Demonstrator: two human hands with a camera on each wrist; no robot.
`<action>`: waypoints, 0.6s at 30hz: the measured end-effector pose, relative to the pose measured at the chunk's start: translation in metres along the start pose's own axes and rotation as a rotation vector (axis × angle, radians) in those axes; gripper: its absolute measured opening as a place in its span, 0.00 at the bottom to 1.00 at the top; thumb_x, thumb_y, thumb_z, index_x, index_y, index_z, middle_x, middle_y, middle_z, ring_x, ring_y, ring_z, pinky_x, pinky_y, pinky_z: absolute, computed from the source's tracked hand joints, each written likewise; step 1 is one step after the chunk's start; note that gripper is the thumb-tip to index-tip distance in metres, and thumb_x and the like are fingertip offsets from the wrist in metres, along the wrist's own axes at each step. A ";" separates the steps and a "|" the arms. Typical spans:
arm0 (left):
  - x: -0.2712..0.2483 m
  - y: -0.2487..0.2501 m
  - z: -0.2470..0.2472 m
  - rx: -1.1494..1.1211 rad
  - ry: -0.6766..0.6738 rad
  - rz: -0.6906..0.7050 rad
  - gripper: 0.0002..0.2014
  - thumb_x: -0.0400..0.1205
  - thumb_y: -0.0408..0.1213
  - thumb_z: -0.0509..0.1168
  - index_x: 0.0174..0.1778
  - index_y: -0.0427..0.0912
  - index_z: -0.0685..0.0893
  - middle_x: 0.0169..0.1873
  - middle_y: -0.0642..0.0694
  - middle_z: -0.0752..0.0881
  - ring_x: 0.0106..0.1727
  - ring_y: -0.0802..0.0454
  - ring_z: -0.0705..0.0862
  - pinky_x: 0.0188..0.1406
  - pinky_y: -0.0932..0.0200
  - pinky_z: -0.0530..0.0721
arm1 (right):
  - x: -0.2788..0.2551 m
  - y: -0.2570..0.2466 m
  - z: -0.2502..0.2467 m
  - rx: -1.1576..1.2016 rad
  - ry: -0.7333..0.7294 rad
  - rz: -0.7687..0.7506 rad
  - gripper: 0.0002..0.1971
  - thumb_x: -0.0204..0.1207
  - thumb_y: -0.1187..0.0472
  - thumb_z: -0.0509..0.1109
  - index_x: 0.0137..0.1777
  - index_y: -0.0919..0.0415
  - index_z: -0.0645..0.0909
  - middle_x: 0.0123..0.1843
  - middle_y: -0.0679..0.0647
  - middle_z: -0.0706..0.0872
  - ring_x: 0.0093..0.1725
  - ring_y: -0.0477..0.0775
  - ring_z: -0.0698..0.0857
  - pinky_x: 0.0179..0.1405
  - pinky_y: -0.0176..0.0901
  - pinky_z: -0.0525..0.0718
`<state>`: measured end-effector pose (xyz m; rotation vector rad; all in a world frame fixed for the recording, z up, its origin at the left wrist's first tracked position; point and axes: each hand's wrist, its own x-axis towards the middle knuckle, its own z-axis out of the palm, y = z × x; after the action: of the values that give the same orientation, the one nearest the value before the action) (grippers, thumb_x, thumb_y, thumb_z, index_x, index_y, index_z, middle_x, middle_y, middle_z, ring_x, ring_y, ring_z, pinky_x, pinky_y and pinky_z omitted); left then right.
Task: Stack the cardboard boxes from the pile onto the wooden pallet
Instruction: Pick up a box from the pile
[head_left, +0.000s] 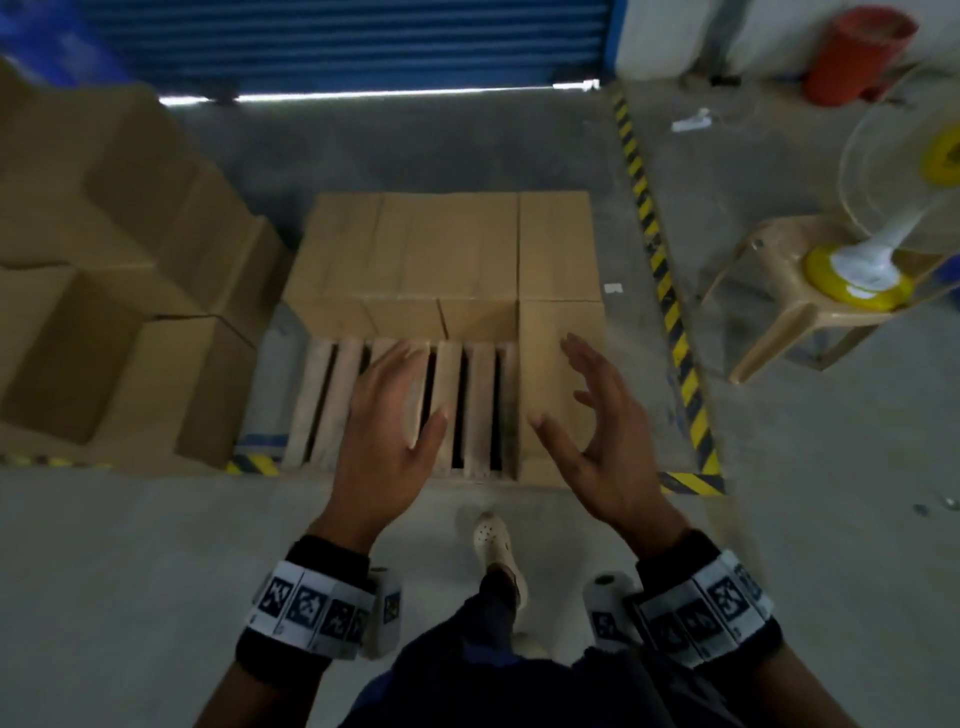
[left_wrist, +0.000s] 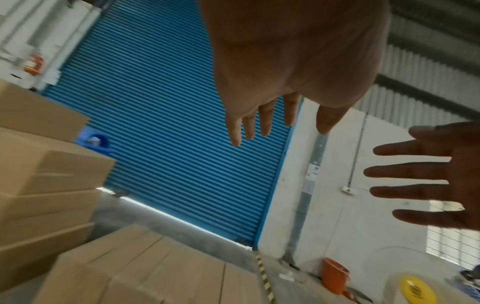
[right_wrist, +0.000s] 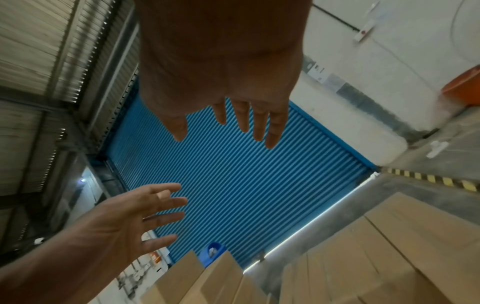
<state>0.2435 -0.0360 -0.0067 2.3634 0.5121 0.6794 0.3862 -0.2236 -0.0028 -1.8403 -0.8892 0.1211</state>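
Both hands are held out empty above the wooden pallet (head_left: 447, 410): left hand (head_left: 387, 436) and right hand (head_left: 597, 441), fingers spread and relaxed, nothing gripped. Cardboard boxes (head_left: 441, 249) are seen stacked across the pallet's far half, with one more box (head_left: 558, 332) on its near right corner. Bare slats are left at the near left. The pile (head_left: 119, 291) is seen just left of the pallet, on the floor (head_left: 156, 571). A blue shutter (head_left: 337, 41) is seen behind.

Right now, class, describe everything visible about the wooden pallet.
The wooden pallet looks like pale, unpainted timber: parallel slats with dark gaps between them. It lies flat on the concrete floor. Cardboard boxes cover its far part and right side, leaving the near-left slats bare. Neither hand touches it.
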 end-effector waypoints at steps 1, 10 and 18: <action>-0.014 -0.005 -0.010 0.014 0.004 -0.022 0.27 0.86 0.51 0.61 0.81 0.46 0.71 0.80 0.43 0.72 0.83 0.48 0.68 0.82 0.56 0.65 | -0.007 -0.004 0.009 0.006 -0.021 -0.012 0.36 0.79 0.43 0.70 0.83 0.56 0.66 0.82 0.52 0.71 0.80 0.50 0.72 0.68 0.61 0.82; -0.108 -0.060 -0.108 0.130 0.154 -0.252 0.29 0.86 0.52 0.61 0.80 0.41 0.73 0.78 0.40 0.74 0.79 0.44 0.71 0.75 0.52 0.73 | -0.034 -0.056 0.105 -0.064 -0.238 -0.107 0.37 0.77 0.36 0.65 0.82 0.56 0.67 0.83 0.53 0.70 0.83 0.51 0.67 0.78 0.52 0.72; -0.171 -0.149 -0.230 0.174 0.392 -0.386 0.25 0.86 0.40 0.68 0.78 0.37 0.75 0.77 0.39 0.75 0.79 0.43 0.72 0.76 0.65 0.67 | -0.019 -0.140 0.272 0.004 -0.432 -0.243 0.37 0.77 0.35 0.64 0.82 0.55 0.68 0.84 0.51 0.68 0.83 0.45 0.63 0.77 0.22 0.54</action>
<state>-0.0536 0.0912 -0.0074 2.1922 1.2045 0.9455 0.1742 -0.0023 -0.0156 -1.7140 -1.4033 0.3764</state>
